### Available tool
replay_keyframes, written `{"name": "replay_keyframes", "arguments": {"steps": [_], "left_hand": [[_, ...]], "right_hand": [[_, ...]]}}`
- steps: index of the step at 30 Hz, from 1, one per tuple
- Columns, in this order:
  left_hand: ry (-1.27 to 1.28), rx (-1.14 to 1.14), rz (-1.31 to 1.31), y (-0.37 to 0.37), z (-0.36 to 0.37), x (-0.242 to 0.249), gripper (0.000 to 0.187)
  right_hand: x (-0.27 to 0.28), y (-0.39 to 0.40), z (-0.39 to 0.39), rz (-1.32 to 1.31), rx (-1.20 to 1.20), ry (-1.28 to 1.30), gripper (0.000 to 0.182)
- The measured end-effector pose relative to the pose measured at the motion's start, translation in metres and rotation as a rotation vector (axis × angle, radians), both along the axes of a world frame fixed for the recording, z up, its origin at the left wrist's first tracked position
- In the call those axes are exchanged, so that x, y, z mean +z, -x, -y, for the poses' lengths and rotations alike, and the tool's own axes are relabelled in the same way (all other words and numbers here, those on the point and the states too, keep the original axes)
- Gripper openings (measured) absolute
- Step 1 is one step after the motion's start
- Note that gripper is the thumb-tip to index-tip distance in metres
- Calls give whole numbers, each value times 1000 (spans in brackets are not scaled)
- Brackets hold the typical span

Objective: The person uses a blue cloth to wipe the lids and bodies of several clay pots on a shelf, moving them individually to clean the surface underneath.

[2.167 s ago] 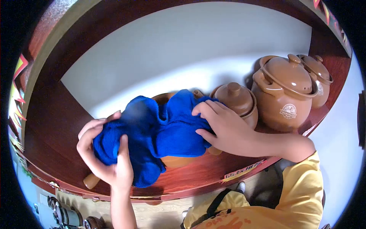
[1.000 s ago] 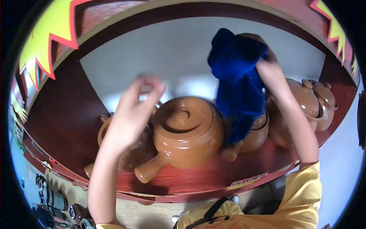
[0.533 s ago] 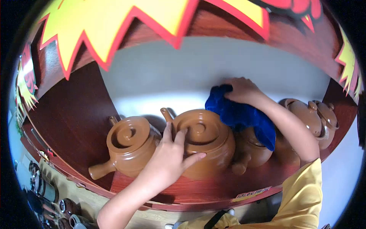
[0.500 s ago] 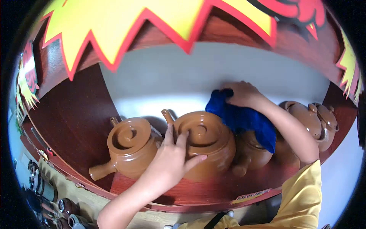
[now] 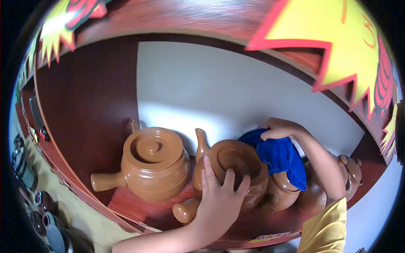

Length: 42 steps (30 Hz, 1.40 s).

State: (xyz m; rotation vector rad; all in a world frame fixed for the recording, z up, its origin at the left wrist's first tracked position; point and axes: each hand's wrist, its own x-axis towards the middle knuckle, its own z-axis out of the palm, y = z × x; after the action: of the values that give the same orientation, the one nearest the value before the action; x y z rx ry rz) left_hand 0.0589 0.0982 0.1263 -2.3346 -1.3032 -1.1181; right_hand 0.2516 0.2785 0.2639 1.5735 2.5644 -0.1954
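My left hand (image 5: 220, 201) rests on the lidded brown clay pot (image 5: 258, 190) in the middle, its fingers spread over the lid and partly hiding it. This pot has a stubby side handle (image 5: 185, 211) and a spout (image 5: 201, 142) toward the back wall. My right hand (image 5: 282, 127) grips a blue cloth (image 5: 280, 156), which lies against the far side of the same pot and hangs over a smaller brown pot (image 5: 282, 195). To the left stands another lidded clay pot (image 5: 157, 181) with a side handle, apart from both hands.
More brown pots (image 5: 349, 170) stand along the right end of the red-brown shelf (image 5: 137, 205). A dark side panel (image 5: 88, 109) and a pale back wall (image 5: 236, 88) enclose the shelf. Yellow-and-red cutouts (image 5: 333, 38) hang along its top edge. Dark jars (image 5: 44, 202) sit on the floor at lower left.
The view has shifted, showing more of the left side panel. My left hand has moved further over the middle pot's lid, and its side handle now shows. The cloth is bunched behind that pot.
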Motion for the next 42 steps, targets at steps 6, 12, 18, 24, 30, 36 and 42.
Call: {"name": "replay_keyframes", "arguments": {"steps": [6,12,18,24,30,36,42], "left_hand": [[-17,47,99,-3,1,1,32],[-16,69,158,-7,-2,-2,28],[-37,127,245,-14,-5,-5,18],[0,126,250,-11,-4,-1,18],[-3,133,339,-21,-6,-6,22],[-11,95,301,-14,-4,-6,25],[24,108,215,-9,-1,-1,22]], "right_hand": [[2,45,-34,80,184,88,37],[7,125,-28,231,553,67,38],[5,171,18,366,713,-68,15],[2,168,49,519,742,-391,26],[23,163,89,364,891,-474,22],[-4,168,61,464,909,-463,25],[12,136,18,393,674,-259,29]]}}
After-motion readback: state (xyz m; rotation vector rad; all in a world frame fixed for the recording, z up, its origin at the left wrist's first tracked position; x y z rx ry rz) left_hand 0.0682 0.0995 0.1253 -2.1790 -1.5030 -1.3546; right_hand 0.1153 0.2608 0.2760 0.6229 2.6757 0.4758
